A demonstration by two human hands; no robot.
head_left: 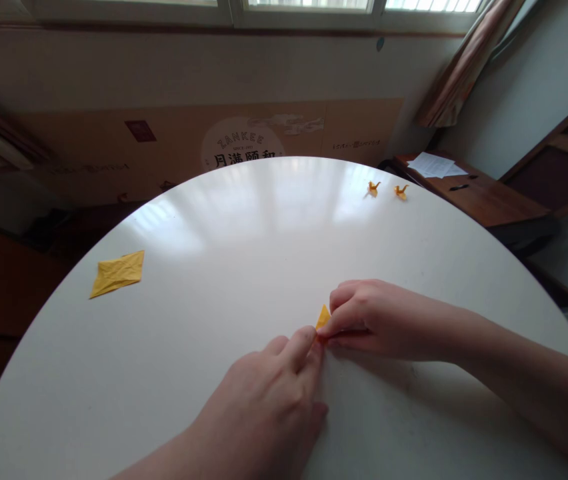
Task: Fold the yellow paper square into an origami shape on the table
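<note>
A small folded piece of orange paper lies on the round white table, pinched between both my hands. Only its pointed upper corner shows. My right hand is closed, its fingertips pressing the paper from the right. My left hand reaches in from below, fingers curled, with the fingertips on the paper's lower left edge. The rest of the paper is hidden under the fingers.
A crumpled yellow paper square lies at the table's left. Two small orange paper cranes stand near the far right edge. Behind are a cardboard panel under the window and a wooden side table with white sheets.
</note>
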